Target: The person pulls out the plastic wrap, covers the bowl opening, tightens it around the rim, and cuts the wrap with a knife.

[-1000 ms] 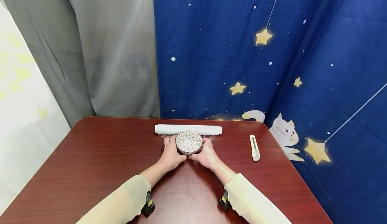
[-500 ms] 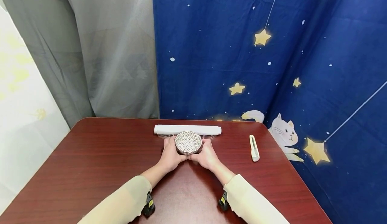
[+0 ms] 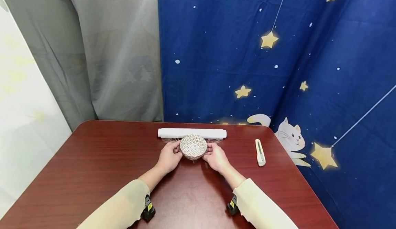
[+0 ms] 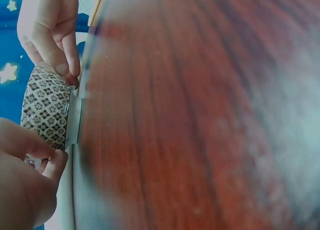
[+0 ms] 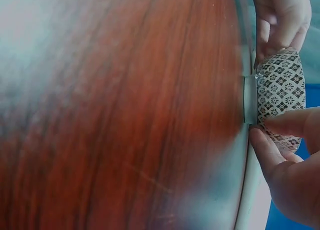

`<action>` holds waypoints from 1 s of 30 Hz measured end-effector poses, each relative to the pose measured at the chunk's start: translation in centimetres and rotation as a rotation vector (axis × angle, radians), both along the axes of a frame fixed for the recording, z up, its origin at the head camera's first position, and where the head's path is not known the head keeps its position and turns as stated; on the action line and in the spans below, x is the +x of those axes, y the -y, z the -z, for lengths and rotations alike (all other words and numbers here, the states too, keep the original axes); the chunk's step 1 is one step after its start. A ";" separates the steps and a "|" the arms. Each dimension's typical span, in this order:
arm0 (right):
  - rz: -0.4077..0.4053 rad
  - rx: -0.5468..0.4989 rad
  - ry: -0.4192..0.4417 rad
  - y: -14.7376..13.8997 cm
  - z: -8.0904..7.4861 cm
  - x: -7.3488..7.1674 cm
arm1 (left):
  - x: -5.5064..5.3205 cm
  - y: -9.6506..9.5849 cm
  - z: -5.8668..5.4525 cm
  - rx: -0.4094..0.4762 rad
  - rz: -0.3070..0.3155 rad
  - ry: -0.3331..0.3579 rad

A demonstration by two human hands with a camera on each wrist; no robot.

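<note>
A small patterned bowl [image 3: 193,146] stands upright near the table's far side, with clear cling film [image 3: 215,140] running from it back to a white roll [image 3: 191,133]. My left hand [image 3: 169,157] is at the bowl's left side, its thumb and fingertips pinching the film low on the wall. On the opposite side my right hand [image 3: 215,157] pinches in the same way, one finger against the patterned wall and the thumb by the base. The bowl's foot [image 5: 250,100] shows between the hands in the right wrist view. A crumpled bit of film [image 4: 32,161] shows by the left fingers.
A cream utility knife [image 3: 260,152] lies on the red-brown table [image 3: 117,153] to the right. The roll lies parallel to the table's far edge, right behind the bowl. Grey and blue star-patterned curtains [image 3: 216,50] hang beyond the table.
Both thumbs have left the front of the bowl, where they nearly met. The hands have moved apart to its left and right sides; the bowl stays in place.
</note>
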State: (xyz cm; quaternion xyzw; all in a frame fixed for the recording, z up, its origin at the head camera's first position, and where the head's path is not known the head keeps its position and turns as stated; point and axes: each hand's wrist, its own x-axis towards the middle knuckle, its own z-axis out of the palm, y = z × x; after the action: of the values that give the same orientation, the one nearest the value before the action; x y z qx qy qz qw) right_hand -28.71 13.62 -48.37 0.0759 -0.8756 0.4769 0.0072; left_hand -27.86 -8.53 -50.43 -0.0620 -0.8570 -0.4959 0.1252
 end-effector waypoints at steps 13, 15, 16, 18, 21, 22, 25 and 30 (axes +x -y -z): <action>-0.009 -0.147 0.024 -0.5 -0.2 -0.5 | -0.1 0.1 -0.1 0.005 -0.118 -0.069; 0.008 -0.132 0.016 -0.5 -0.2 -0.6 | -0.2 0.2 -0.3 0.057 -0.120 -0.008; 0.019 -0.125 0.016 -0.6 -0.3 -0.6 | -0.3 0.2 -0.4 0.063 -0.124 0.008; 0.051 -0.070 -0.005 -0.6 -0.4 -0.8 | -0.5 0.3 -0.4 0.040 -0.133 -0.007; 0.097 -0.030 -0.012 -0.6 -0.5 -0.9 | -0.7 0.4 -0.4 -0.029 -0.150 -0.075; 0.109 -0.036 -0.008 -0.6 -0.5 -0.9 | -0.7 0.5 -0.4 -0.058 -0.155 -0.105; 0.118 -0.131 0.020 -0.6 -0.4 -1.1 | -0.9 0.7 -0.2 -0.101 -0.148 -0.151; 0.107 -0.264 0.065 -0.7 -0.2 -1.3 | -1.1 0.8 -0.2 -0.073 -0.163 -0.094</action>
State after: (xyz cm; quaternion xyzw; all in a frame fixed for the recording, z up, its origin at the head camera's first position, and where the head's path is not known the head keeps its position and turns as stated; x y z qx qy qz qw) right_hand -30.00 14.28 -48.19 0.0119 -0.8078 0.5892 0.0144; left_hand -28.96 -9.37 -50.23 -0.0198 -0.8699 -0.4493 0.2027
